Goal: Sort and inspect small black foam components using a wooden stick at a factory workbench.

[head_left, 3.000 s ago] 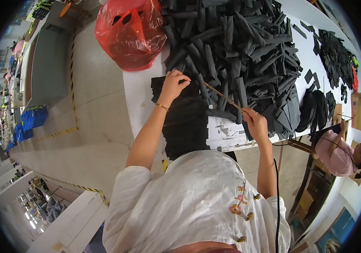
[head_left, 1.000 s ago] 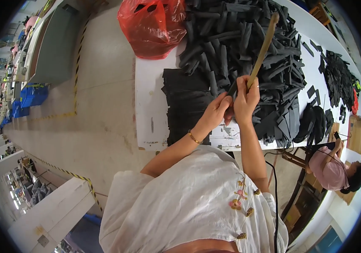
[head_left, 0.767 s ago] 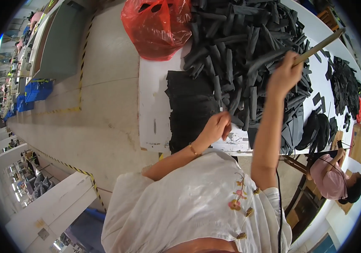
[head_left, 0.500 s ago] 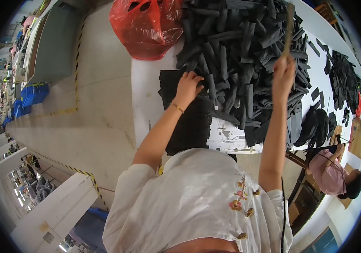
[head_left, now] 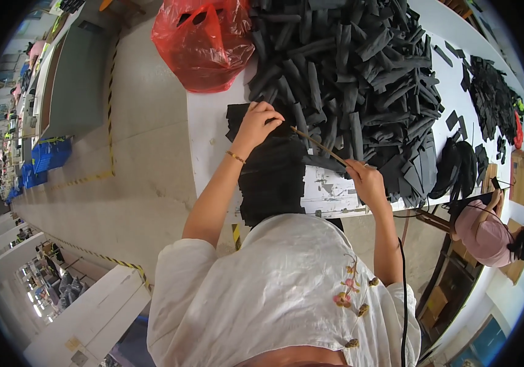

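- The right hand [head_left: 366, 179] has its fingers closed around one end of a thin wooden stick [head_left: 318, 145].
- The stick slants up across the black pieces to the left hand [head_left: 259, 122].
- The left hand's fingers pinch at a flat black stack [head_left: 271, 177] (I cannot tell how tight).
- A big pile of black strips [head_left: 354, 79] covers the white table [head_left: 204, 131].
- A red bag [head_left: 204, 40] sits just past the table's far end.

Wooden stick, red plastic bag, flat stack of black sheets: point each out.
wooden stick [head_left: 318, 144], head view, mid-shaft between the hands
red plastic bag [head_left: 204, 46], head view, middle of its bulging side
flat stack of black sheets [head_left: 271, 180], head view, top sheet
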Motion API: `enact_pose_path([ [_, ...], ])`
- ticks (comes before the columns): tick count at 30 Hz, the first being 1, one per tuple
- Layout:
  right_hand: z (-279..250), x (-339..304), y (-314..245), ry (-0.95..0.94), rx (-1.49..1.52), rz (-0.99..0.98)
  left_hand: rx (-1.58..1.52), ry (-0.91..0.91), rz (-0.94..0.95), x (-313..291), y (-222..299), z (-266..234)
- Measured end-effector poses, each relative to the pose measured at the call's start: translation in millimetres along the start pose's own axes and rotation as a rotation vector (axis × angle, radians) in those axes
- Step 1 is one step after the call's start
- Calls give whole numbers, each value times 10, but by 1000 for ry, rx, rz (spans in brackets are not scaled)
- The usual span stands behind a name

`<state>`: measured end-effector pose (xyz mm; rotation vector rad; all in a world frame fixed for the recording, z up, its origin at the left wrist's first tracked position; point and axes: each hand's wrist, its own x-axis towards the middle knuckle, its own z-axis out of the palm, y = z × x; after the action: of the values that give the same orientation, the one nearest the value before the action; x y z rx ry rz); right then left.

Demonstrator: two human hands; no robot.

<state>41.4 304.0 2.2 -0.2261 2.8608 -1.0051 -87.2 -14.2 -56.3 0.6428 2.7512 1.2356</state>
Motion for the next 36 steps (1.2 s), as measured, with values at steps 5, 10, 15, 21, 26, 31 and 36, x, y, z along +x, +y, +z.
enact_pose_path([
  [5, 365, 178, -274, 3, 180, 7, 77, 56, 203, -152, 617, 149],
  [10, 788, 116, -438, -58, 687, 162, -362, 899, -47, -397, 1092, 92],
  [15, 985, 35, -742, -3, 456, 77, -1877, 541, -748, -599, 878, 589],
  [21, 1015, -433, -753, 24, 146, 45, -1545, 852, -725, -393, 578, 164],
  [26, 414, -1305, -566, -305, 302, 89, -1539, 939, -621, -399, 145, -277],
  [31, 294, -853, -684, -29, 424, 285, -1608, 928, -600, -191, 372, -235],
  [36, 753, 69, -1024, 293, 491, -33, -1789, 899, -850, -206, 706, 429],
])
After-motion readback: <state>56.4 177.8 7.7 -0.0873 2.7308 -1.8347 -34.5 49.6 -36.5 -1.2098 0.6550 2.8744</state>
